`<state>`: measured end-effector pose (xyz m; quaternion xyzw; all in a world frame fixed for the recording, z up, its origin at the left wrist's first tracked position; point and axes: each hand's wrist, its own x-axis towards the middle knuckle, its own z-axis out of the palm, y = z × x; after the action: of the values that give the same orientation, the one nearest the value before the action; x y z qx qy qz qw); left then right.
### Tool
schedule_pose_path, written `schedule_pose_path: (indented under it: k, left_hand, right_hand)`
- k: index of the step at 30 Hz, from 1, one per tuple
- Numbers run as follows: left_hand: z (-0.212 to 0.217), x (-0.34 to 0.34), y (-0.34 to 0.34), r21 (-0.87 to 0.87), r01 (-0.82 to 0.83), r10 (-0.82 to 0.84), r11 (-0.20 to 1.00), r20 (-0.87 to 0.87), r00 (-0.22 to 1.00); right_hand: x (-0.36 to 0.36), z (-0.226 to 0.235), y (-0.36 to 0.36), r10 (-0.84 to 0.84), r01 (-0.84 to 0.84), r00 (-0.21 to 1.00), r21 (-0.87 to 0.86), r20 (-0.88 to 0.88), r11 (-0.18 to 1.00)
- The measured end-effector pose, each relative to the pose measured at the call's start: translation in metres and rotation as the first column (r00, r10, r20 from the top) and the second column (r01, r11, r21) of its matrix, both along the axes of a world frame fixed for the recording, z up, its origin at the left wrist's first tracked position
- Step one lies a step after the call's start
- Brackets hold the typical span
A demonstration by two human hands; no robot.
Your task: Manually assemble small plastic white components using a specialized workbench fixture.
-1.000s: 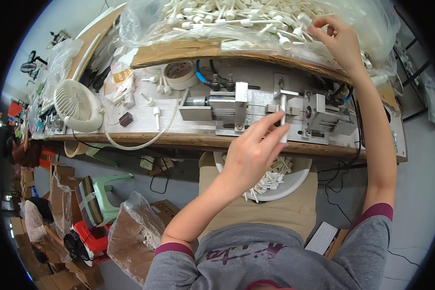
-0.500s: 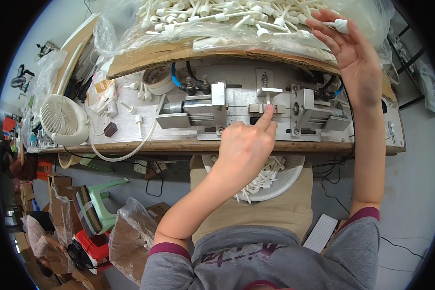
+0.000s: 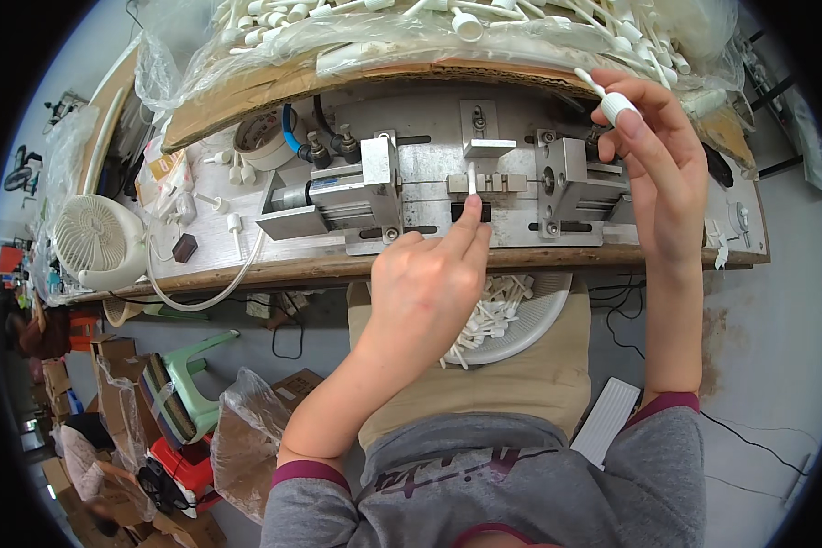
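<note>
Pinched in the right hand (image 3: 669, 166): a white capped stem (image 3: 617, 106). Leftward, near the table's (image 3: 539, 258) front edge, the nearer left hand (image 3: 429, 279) — index extended, any grip hidden — touches a front-to-back white stick (image 3: 471, 177).

One left hand (image 3: 429, 281) and one right hand (image 3: 659, 173) made two. One capped stick (image 3: 617, 106) was in the right hand, and one white rod (image 3: 472, 177) was under a left finger (image 3: 470, 215). There were two big metal blocks (image 3: 381, 187), one white fan (image 3: 91, 239), one tape roll (image 3: 269, 155), one blue tube (image 3: 289, 129) and one green stool (image 3: 192, 373). One basket (image 3: 557, 309) had too many sticks (image 3: 498, 315) to count.
</note>
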<state>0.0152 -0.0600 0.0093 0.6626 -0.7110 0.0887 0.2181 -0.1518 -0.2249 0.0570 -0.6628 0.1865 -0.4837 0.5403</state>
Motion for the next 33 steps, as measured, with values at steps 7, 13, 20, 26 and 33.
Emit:
schedule_pose_path:
  k: [7,13,20,26,33]
  left_hand:
    - [0.003,0.009,-0.008,0.023,0.009,-0.008,1.000,-0.032,0.999]
    - [0.007,0.007,-0.011,0.067,0.007,-0.006,0.998,-0.002,1.000]
    - [0.021,0.019,-0.012,0.024,0.093,-0.089,0.995,-0.130,0.987]
    - [0.078,0.067,-0.063,-0.390,0.077,-0.156,0.918,-0.176,0.972]
    - [0.117,0.060,-0.115,0.141,-0.009,0.042,0.990,-0.227,0.973]
  right_hand:
    - [0.004,-0.009,0.019,0.051,-0.052,0.998,-0.016,-0.036,0.999]
    - [0.006,-0.008,0.043,0.011,-0.023,0.989,-0.082,-0.147,0.996]
    - [-0.008,-0.026,0.064,-0.205,0.049,0.912,-0.402,-0.354,0.914]
    - [-0.003,-0.046,0.076,-0.322,-0.112,0.820,-0.685,-0.473,0.720]
    - [0.025,-0.054,0.079,-0.492,-0.251,0.647,-0.771,-0.583,0.585]
